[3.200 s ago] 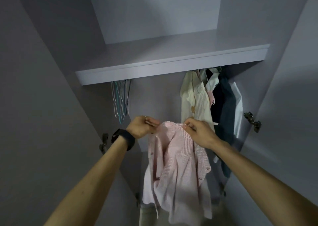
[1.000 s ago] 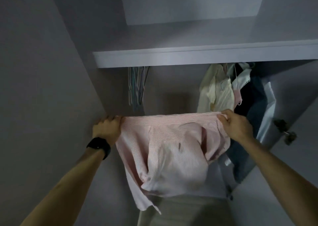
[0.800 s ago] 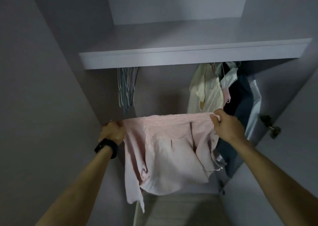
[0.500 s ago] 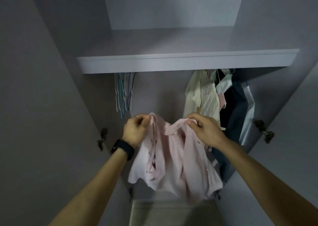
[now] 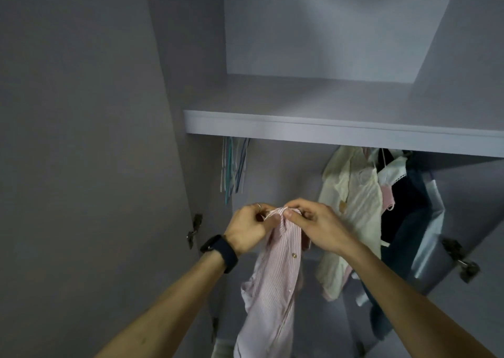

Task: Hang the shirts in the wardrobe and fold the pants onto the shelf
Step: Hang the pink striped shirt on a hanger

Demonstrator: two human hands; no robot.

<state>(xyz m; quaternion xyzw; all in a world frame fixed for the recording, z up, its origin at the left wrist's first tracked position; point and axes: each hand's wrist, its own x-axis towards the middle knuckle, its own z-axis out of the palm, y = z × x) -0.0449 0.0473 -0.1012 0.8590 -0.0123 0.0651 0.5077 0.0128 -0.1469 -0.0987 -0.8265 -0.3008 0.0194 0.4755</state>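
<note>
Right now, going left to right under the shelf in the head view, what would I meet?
Left door's hinge → bunch of empty hangers → pink striped shirt → cream shirt → dark garment → pale blue garment → right door's hinge.

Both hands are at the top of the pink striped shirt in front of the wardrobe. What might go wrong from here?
1. The left hand and right hand pinch only the top of the pink striped shirt; freeing one to reach the empty hangers up left leaves a single pinch, which may slip.
2. The shirt hangs bunched, so it may go onto a hanger twisted.
3. The cream shirt hangs near the right hand and could snag.
</note>
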